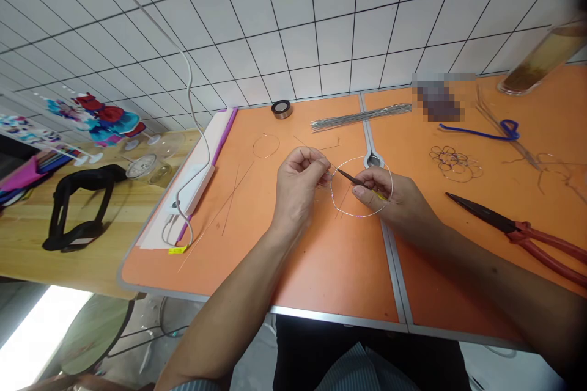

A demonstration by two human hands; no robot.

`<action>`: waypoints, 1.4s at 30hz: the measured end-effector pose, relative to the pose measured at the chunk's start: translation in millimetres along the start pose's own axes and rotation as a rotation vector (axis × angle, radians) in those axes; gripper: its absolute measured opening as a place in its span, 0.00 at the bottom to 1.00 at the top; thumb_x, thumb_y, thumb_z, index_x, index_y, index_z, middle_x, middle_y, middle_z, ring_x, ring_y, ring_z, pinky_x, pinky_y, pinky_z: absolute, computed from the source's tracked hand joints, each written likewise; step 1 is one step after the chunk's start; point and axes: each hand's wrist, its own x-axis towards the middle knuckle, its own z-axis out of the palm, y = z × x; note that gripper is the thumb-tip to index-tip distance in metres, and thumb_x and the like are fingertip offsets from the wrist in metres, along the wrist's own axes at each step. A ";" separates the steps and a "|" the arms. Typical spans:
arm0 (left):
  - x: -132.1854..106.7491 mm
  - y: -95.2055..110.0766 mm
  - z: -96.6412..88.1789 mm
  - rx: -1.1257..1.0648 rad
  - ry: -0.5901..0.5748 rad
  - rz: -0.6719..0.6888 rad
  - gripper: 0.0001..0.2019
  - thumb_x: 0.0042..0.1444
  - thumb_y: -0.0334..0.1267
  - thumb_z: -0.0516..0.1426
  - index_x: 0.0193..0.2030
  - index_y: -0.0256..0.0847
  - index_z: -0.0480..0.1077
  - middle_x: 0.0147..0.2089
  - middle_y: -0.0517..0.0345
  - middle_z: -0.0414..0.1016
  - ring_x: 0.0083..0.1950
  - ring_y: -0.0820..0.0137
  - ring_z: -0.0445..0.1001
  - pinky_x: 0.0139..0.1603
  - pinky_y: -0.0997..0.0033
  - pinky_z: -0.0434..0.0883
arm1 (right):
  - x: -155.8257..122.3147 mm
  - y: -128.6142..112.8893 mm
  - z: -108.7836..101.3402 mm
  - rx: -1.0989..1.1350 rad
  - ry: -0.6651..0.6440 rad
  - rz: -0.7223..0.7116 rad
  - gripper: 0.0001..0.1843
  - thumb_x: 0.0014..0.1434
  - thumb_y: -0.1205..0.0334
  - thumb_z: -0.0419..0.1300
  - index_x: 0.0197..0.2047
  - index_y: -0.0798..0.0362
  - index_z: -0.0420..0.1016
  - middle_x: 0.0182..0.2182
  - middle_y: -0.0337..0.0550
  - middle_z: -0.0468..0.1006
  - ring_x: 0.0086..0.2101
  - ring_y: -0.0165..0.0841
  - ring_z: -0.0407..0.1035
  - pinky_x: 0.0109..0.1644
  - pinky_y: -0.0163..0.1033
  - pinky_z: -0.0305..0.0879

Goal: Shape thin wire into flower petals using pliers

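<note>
Over the orange table, my left hand (300,186) pinches the end area of a thin wire ring (359,216). The ring is pale with small purple sections. My right hand (389,195) is closed around a slim dark pointed tool (349,177) with a yellow handle; I cannot tell whether it is tweezers or small pliers. Its tip points left, close to my left fingertips and the ring's left side. The ring hangs in front of my right fingers. Exactly how the wire ends meet is too small to make out.
Red-handled long-nose pliers (518,229) lie at the right, near tangled wire loops (452,162) and a blue bent stem (477,132). Behind are a bundle of straight wires (358,117) and a tape roll (281,109). A white power strip (192,192) lies left; a drink glass (541,61) stands far right.
</note>
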 end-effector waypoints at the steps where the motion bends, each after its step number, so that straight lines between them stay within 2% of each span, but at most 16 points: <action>1: 0.0 0.0 -0.2 -0.001 0.003 0.000 0.05 0.54 0.33 0.66 0.31 0.42 0.74 0.29 0.60 0.76 0.30 0.74 0.72 0.33 0.73 0.69 | -0.1 0.0 0.0 0.000 -0.003 0.004 0.11 0.69 0.53 0.63 0.43 0.51 0.79 0.36 0.41 0.82 0.37 0.37 0.75 0.41 0.44 0.68; 34: -1.9 -3.1 3.6 -0.007 -0.001 -0.012 0.05 0.54 0.32 0.66 0.31 0.42 0.73 0.29 0.62 0.75 0.29 0.74 0.74 0.31 0.74 0.72 | -1.4 -3.5 2.2 0.074 -0.036 0.074 0.12 0.69 0.50 0.63 0.41 0.50 0.77 0.34 0.40 0.77 0.35 0.36 0.69 0.40 0.44 0.62; 42: -1.9 -3.0 3.9 -0.014 0.021 -0.008 0.05 0.53 0.31 0.65 0.31 0.41 0.73 0.29 0.61 0.76 0.32 0.73 0.75 0.35 0.73 0.73 | -0.3 -3.6 1.5 0.080 -0.037 0.084 0.14 0.68 0.48 0.63 0.42 0.50 0.77 0.34 0.40 0.77 0.36 0.37 0.69 0.41 0.45 0.63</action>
